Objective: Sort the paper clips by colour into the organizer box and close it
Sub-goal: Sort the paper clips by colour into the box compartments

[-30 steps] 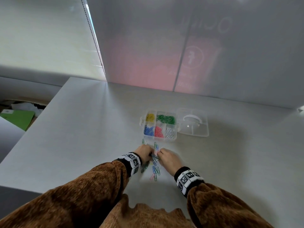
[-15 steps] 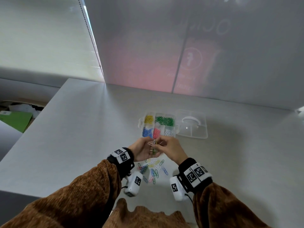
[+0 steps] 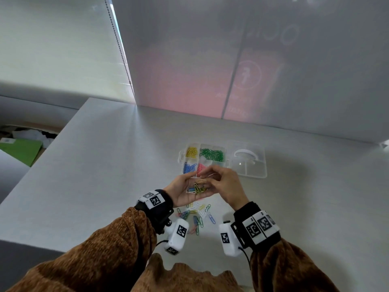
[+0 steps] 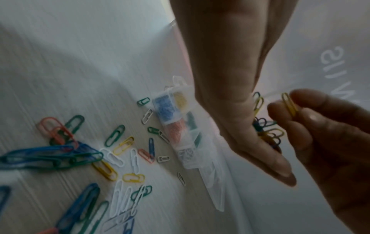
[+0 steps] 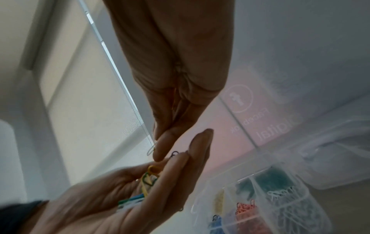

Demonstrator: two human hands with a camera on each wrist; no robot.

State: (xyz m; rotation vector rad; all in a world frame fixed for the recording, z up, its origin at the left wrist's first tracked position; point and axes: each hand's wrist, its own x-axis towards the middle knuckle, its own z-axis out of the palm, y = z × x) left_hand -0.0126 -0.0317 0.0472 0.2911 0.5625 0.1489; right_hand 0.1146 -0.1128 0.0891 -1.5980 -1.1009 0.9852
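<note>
Fuzzy brown sleeves cover both arms. Each wrist wears a black band carrying white blocks printed with black square markers, and a white camera unit with a thin black cable.

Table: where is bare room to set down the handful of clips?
Bare table lies left of the organizer box and right of its open lid. Crowded: loose clips under both hands, in front of the box.
</note>
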